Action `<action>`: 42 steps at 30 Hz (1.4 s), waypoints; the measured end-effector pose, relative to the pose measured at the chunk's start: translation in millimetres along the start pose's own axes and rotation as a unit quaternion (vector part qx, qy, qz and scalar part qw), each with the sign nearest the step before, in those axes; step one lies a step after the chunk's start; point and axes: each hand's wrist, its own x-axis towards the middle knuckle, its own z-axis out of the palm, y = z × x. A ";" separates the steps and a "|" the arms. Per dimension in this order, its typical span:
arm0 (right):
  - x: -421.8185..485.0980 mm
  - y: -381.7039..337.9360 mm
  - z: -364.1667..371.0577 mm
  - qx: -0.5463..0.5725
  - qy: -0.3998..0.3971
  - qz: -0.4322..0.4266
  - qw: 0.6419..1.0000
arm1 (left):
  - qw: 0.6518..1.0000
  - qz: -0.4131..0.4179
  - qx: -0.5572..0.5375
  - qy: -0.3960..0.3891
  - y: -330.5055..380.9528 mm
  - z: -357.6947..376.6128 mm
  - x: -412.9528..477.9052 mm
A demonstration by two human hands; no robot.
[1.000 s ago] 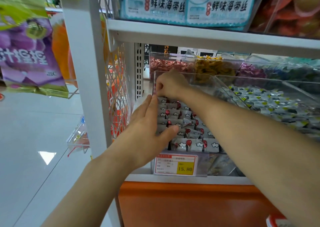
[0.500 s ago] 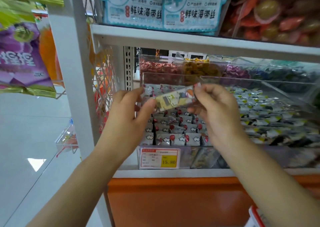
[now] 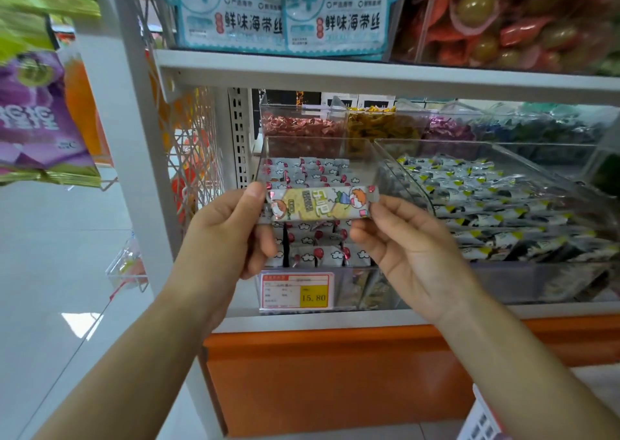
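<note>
A person's left hand and right hand each pinch one end of a small, flat, cartoon-printed snack packet, held level in front of the clear plastic bin of matching packets. It appears picked out, not yet placed anywhere.

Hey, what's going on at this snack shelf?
A person holds a small snack packet between both hands: the left hand pinches its left end, the right hand its right end. It is held up in front of a clear bin of cloud-print packets, above a price tag reading 15.80.
</note>
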 end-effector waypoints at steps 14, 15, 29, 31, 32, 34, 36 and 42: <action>5.7 -1.9 -12.3 -0.177 0.019 -0.095 0.979 | 0.996 0.015 0.006 -0.090 2.4 -2.0 -1.0; 6.1 -1.9 -14.3 -0.192 0.013 -0.102 0.976 | 0.996 0.019 0.020 -0.086 2.4 -2.1 -0.9; 3.0 -4.9 -13.0 -0.371 -0.015 -0.178 0.911 | 0.970 0.094 0.214 -0.063 5.7 -1.3 -3.6; 3.6 -4.0 -12.6 -0.376 -0.009 -0.194 0.906 | 0.968 0.093 0.221 -0.072 6.0 -0.4 -3.6; 4.1 -3.2 -13.0 -0.384 -0.003 -0.203 0.901 | 0.967 0.090 0.227 -0.079 6.1 0.4 -4.2; 4.7 -2.2 -13.2 -0.396 0.002 -0.213 0.893 | 0.968 0.077 0.219 -0.097 6.7 1.6 -6.0; 4.5 -2.6 -13.2 -0.401 0.005 -0.212 0.891 | 0.975 0.061 0.183 -0.111 8.4 0.9 -6.5; 4.0 -2.7 -11.5 -0.400 0.002 -0.193 0.896 | 0.978 0.075 0.162 -0.105 10.9 -3.3 -3.6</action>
